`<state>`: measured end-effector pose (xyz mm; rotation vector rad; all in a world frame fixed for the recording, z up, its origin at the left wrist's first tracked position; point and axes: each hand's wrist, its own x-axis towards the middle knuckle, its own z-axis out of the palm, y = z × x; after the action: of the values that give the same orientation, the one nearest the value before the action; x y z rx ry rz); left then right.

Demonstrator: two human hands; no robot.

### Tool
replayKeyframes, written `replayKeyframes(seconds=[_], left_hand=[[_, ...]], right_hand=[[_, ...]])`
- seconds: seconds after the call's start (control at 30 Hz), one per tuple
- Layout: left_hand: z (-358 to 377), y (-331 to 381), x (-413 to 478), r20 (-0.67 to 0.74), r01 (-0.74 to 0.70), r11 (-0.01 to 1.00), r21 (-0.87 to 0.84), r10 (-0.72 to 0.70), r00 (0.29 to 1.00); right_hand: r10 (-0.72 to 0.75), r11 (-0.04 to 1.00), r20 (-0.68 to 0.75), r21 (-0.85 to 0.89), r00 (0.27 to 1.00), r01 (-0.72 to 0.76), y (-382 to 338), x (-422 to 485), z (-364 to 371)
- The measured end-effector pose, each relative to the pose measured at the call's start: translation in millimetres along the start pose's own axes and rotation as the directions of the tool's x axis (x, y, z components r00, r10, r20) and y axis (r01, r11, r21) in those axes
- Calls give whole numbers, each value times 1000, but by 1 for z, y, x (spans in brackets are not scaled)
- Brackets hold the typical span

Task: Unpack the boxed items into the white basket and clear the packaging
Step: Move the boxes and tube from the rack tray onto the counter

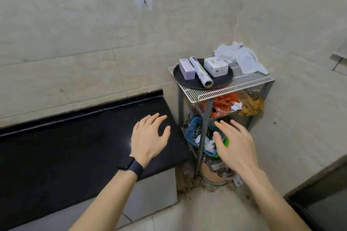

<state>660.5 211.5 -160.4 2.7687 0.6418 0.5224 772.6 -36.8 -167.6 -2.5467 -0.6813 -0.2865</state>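
- Hovering, fingers spread, left hand (pixel 148 137) and right hand (pixel 234 146) are found empty.
- Lilac cardboard box (pixel 186 69) and white cardboard box (pixel 216 66) are noted closed on round black tray (pixel 221 81), beyond both hands.
- White basket is not identified; unpacking is judged not begun.

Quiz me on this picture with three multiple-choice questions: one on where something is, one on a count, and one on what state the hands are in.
1. Where is the tray?
A in a sink
B on a chair
C on top of the rack

2. How many boxes lie on it?
A one
B two
C four

3. The left hand and right hand are:
A open and empty
B each gripping a box
C clenched fists

Answers:
1. C, the tray rests on the wire top.
2. B, a purple box and a white box.
3. A, the fingers are spread and hold nothing.
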Motion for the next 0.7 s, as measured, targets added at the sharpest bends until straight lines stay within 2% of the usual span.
replayKeyframes(seconds=[0.1, 0.43, 0.6, 0.7], left_hand=[[12, 16, 45, -8, 15, 1000, -8, -15, 1000], [40, 36, 186, -50, 32, 999, -29, -34, 998], [58, 35, 261, -10, 29, 993, -116, -31, 999], [72, 35, 309, 74, 89, 974, -207, -75, 994]], right_hand=[[-50, 999, -27, 13, 998, 51, 18, 57, 1], [-70, 996, -29, 53, 997, 71, 38, 212, 16], [-63, 996, -6, 68, 998, 63, 34, 280, 36], [-26, 1000, 78, 10, 997, 26, 28, 324, 49]])
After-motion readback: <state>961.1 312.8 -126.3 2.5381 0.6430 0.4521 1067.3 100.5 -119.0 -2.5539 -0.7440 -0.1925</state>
